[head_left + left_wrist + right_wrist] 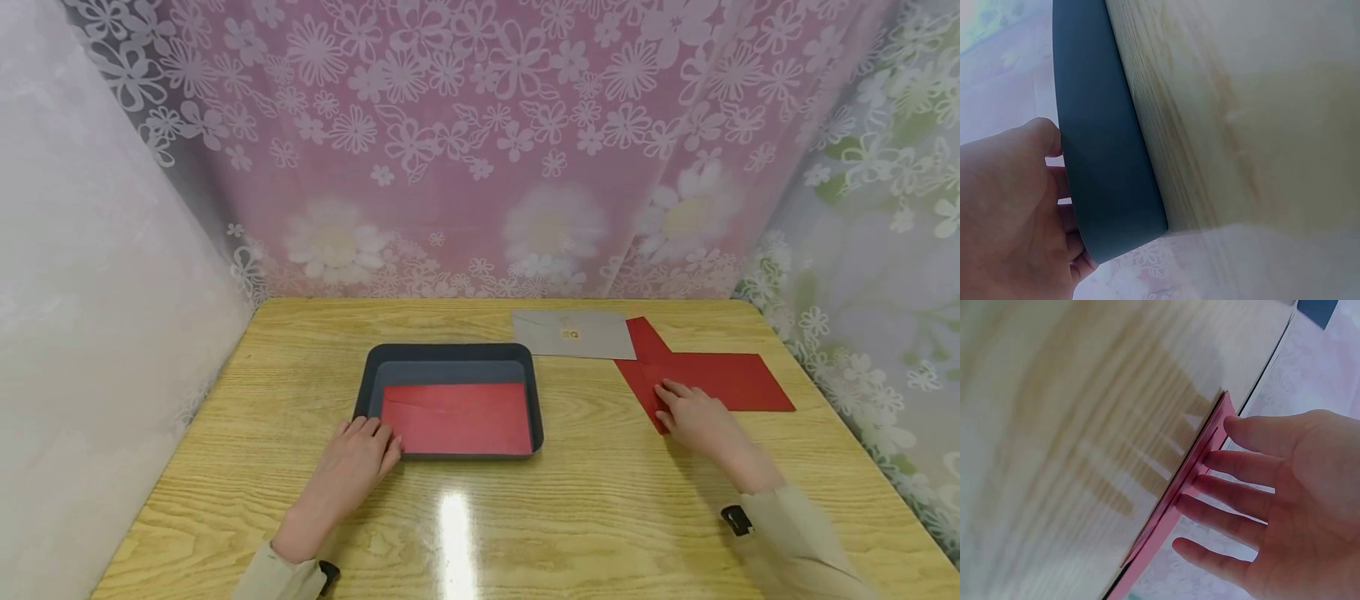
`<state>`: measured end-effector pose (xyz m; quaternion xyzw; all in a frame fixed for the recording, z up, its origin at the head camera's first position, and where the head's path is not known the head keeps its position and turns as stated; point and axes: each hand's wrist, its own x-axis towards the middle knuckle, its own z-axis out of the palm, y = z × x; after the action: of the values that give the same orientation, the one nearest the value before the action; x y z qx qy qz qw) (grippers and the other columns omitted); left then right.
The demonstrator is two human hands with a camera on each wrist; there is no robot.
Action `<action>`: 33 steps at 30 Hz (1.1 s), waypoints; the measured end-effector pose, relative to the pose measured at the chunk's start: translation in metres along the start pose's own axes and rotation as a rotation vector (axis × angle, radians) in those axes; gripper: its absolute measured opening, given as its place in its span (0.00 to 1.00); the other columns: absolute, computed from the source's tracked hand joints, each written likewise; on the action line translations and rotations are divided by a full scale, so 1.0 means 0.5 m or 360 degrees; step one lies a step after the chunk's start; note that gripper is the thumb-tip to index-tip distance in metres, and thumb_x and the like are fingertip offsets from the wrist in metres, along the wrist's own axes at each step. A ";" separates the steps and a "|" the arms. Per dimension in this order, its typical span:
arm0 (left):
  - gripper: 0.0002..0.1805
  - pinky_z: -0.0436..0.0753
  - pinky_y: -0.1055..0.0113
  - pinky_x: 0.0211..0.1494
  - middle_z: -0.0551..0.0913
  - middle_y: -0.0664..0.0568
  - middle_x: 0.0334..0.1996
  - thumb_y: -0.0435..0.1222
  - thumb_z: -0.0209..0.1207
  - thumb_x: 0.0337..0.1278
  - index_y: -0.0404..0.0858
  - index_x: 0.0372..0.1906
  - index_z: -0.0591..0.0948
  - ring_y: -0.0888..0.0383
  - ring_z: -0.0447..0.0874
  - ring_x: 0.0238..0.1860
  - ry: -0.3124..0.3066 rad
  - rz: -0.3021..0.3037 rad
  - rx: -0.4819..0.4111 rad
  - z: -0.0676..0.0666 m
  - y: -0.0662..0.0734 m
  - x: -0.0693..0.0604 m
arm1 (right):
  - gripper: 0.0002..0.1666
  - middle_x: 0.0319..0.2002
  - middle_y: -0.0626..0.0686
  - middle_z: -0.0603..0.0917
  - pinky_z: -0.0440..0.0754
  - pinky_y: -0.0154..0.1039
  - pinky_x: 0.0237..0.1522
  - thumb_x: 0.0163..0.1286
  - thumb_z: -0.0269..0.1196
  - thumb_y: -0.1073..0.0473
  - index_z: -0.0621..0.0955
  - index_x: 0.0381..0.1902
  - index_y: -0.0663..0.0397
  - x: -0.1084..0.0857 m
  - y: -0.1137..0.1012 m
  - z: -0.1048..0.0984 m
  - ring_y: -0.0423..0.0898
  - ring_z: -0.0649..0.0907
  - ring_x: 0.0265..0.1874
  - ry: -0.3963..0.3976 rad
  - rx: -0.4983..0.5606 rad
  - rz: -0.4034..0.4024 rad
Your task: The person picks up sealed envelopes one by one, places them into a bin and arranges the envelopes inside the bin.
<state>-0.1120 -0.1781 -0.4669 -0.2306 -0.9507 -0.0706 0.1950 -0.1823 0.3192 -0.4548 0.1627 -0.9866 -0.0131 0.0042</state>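
Observation:
A dark grey tray (536, 400) stands left of the middle of the table with a red envelope (457, 421) lying in it. My left hand (345, 467) is at the tray's front left corner; in the left wrist view its fingers rest along the tray's outer wall (1100, 144). On the right, my right hand (697, 425) touches one of two crossed red envelopes (727, 379), fingers spread and fairly straight. The right wrist view shows those fingertips at the red paper (1175, 500).
A grey envelope (551, 337) with a small gold mark lies behind, between the tray and the crossed red ones, overlapping them at its right end. Patterned curtains (480, 150) hang behind the wooden table (570, 517) and at both sides.

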 end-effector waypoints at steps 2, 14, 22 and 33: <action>0.19 0.60 0.65 0.34 0.63 0.56 0.19 0.39 0.60 0.68 0.45 0.20 0.68 0.57 0.60 0.24 -0.0001 -0.0004 0.0001 -0.001 0.001 0.001 | 0.28 0.61 0.73 0.76 0.80 0.66 0.47 0.67 0.68 0.59 0.78 0.60 0.72 -0.004 -0.012 -0.001 0.73 0.79 0.54 -0.0004 -0.0020 0.0009; 0.19 0.61 0.64 0.34 0.64 0.56 0.19 0.38 0.61 0.68 0.45 0.20 0.69 0.57 0.60 0.24 -0.0007 -0.0012 -0.0004 -0.002 0.002 0.000 | 0.25 0.51 0.66 0.83 0.80 0.65 0.46 0.65 0.71 0.57 0.83 0.54 0.68 -0.041 -0.079 -0.011 0.65 0.83 0.49 0.0102 -0.0066 -0.0059; 0.20 0.60 0.64 0.33 0.63 0.56 0.19 0.38 0.61 0.68 0.45 0.20 0.69 0.58 0.58 0.23 0.0025 0.0005 0.0008 -0.001 0.001 0.000 | 0.22 0.47 0.63 0.85 0.82 0.59 0.42 0.64 0.72 0.56 0.85 0.52 0.64 -0.047 -0.083 -0.020 0.62 0.85 0.45 0.0186 -0.0001 -0.0088; 0.19 0.59 0.65 0.34 0.63 0.57 0.19 0.39 0.60 0.69 0.45 0.21 0.70 0.57 0.58 0.24 -0.0014 -0.0008 0.0003 -0.003 0.000 0.000 | 0.23 0.48 0.70 0.82 0.80 0.64 0.44 0.64 0.71 0.59 0.82 0.53 0.68 -0.005 0.075 -0.012 0.70 0.80 0.47 0.0257 0.0083 -0.0009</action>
<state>-0.1115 -0.1784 -0.4657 -0.2284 -0.9522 -0.0692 0.1908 -0.1919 0.3554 -0.4478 0.1661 -0.9826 0.0258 0.0796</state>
